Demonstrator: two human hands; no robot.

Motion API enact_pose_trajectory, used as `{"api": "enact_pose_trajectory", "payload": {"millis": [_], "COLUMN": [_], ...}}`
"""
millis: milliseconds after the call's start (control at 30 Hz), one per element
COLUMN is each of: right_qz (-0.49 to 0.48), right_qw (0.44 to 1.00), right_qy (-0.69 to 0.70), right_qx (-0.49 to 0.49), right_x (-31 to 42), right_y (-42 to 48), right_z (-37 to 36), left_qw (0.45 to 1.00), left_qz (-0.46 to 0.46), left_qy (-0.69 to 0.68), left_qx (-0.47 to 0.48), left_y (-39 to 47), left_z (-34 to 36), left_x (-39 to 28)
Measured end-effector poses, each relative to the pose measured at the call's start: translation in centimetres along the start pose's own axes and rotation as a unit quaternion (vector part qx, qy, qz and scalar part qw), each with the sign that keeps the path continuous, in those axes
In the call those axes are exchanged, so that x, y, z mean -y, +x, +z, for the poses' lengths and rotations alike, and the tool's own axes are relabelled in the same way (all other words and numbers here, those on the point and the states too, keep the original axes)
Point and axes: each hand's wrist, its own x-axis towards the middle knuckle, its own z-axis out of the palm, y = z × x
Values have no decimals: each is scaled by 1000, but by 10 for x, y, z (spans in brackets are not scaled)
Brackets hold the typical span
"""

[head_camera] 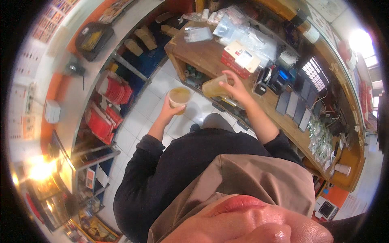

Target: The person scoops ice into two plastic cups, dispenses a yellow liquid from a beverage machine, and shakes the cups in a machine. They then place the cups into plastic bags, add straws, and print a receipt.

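Observation:
My left hand [169,110] grips a clear plastic cup [179,95] holding a yellowish liquid, out over the floor tiles. To its right, my right hand [236,88] has its fingers around a second plastic cup [212,86], tilted, with similar yellowish contents. The two cups are apart, and no stream between them can be made out. Just past my right hand, a red and cream cardboard box [240,59] bearing print stands on the wooden table [197,48].
Clear plastic bags [243,33] lie at the table's far end. Several phones [291,107] and small electronic devices [279,79] occupy its right side, near bagged greenish items [320,139]. Along the left runs a counter [103,45] with a black bag [94,41]; red packs [114,88] are stored below.

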Motion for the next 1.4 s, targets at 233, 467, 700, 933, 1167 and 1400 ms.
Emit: {"api": "enact_pose_trajectory", "payload": {"millis": [233, 467, 700, 933, 1167, 1400], "right_qz": [-130, 11, 59, 142, -18, -17], "right_qw": [919, 849, 836, 859, 793, 840], "right_qy": [-372, -516, -512, -489, -593, -541], "right_qx": [-3, 110, 189, 45, 137, 28], "right_x": [60, 37, 7, -30, -62, -61], "right_y": [192, 307, 317, 378, 393, 383], "right_z": [-33, -48, -52, -131, -118, -123], "left_qw": [972, 969, 955, 955, 938, 912], "left_qz": [137, 110, 64, 21, 51, 208], "left_qy": [188, 217, 255, 212, 288, 320], "left_qx": [31, 53, 139, 205, 186, 153], "left_y": [197, 313, 364, 376, 387, 465], "left_z": [-19, 4, 9, -7, -69, -38], "left_x": [-9, -11, -2, 3, -15, -65]}}
